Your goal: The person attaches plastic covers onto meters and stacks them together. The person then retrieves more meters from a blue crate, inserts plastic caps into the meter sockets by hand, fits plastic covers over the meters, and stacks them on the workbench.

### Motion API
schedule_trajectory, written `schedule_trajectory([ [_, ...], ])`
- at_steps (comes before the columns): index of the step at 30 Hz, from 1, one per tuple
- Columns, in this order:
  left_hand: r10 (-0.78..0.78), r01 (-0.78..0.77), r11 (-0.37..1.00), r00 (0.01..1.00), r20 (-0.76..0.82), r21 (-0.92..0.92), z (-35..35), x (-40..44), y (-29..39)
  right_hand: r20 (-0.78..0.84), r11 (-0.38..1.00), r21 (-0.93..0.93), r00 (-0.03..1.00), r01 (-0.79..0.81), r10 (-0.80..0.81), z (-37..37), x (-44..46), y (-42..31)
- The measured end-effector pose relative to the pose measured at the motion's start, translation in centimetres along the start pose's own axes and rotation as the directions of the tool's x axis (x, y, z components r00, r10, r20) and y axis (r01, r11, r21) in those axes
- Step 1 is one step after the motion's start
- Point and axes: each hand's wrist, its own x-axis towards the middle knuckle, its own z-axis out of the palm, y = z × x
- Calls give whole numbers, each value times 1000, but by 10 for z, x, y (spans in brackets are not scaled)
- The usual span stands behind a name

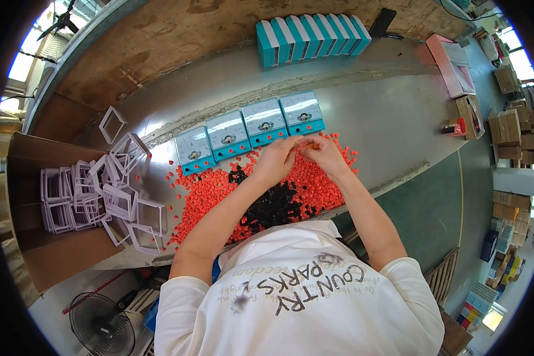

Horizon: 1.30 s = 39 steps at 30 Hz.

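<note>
A row of blue-and-silver boxy units (226,130) with clear or shiny faces lies on the metal bench, each with small red knobs along its blue front edge. My left hand (274,161) is at the front edge of the two right-hand units, fingers pinched together. Close beside it, my right hand (325,155) has its fingertips bent inward, nearly meeting the left ones. What the fingertips hold is too small to make out. Beneath both hands spreads a heap of small red plastic pieces (207,199), with a patch of small black pieces (273,204) in its middle.
To the left, a cardboard box (32,237) lies on its side with white plastic frames (71,196) in it and spilling out. Several teal-and-white units (311,38) stand at the back. A pink box (448,65) sits far right. A fan (102,325) stands below.
</note>
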Motion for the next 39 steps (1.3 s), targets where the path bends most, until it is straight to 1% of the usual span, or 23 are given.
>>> schedule_trajectory([
  [1,2,-2,1000,1000,4,-3,-2,9,-5,-56,998,-50,998,39,-41,-6,2,1],
  [2,111,-113,983,994,16,145,-5,22,-11,-108,992,-103,991,73,-84,-13,6,3],
  [3,215,-218,932,976,43,289,-9,35,-16,-171,966,-237,974,103,-146,-20,13,12],
  [4,215,-217,933,976,41,288,-11,46,-22,-170,966,-238,975,103,-145,-21,14,8],
  [6,222,-231,770,971,90,595,-14,66,-33,-391,921,-377,885,95,-251,-23,13,-5],
  [7,226,-232,769,970,87,595,-17,71,-39,-396,837,-530,834,135,-385,-25,16,-3],
  [8,181,-235,745,972,150,625,-21,75,-45,-396,835,-533,831,137,-390,-27,20,-2],
  [9,134,-242,718,968,212,653,-24,77,-50,-375,754,-638,793,156,-481,-28,23,0],
  [10,93,-211,731,973,211,649,-25,77,-53,-343,662,-732,751,163,-564,-28,25,0],
  [11,98,-218,730,971,216,648,-25,76,-54,-349,664,-731,748,160,-565,-28,28,0],
  [13,85,-182,742,980,179,646,-23,75,-57,-213,446,-867,642,224,-737,-27,34,1],
  [16,82,-165,744,984,156,648,-20,75,-61,-179,393,-905,693,162,-699,-24,42,3],
  [17,85,-165,743,985,153,648,-21,75,-61,-178,390,-906,690,163,-701,-23,44,4],
  [19,89,-163,753,985,147,638,-21,75,-61,-148,310,-946,726,94,-672,-22,47,3],
  [20,96,-169,752,984,147,637,-20,75,-61,-151,309,-947,722,91,-675,-21,48,2],
  [22,103,-163,757,986,131,632,-20,74,-61,-66,183,-980,744,76,-664,-21,48,0],
  [23,108,-170,756,985,136,632,-20,75,-61,-73,186,-980,742,71,-667,-21,48,-1],
  [25,120,-176,753,984,131,633,-20,75,-62,-29,83,-996,772,30,-635,-21,47,-4],
  [29,152,-204,776,979,138,597,-22,77,-64,-74,77,-996,791,-35,-607,-18,46,-10],
  [31,166,-205,777,979,121,595,-22,77,-63,-65,27,-998,800,-62,-596,-20,47,-12],
  [35,178,-217,770,976,125,600,-24,77,-59,-79,44,-997,820,-66,-567,-21,49,-11],
  [37,170,-209,766,978,122,608,-24,77,-58,-19,-40,-998,813,-51,-582,-20,53,-10],
  [39,173,-210,764,978,119,611,-24,76,-58,13,-63,-998,817,-28,-577,-20,53,-9],
])
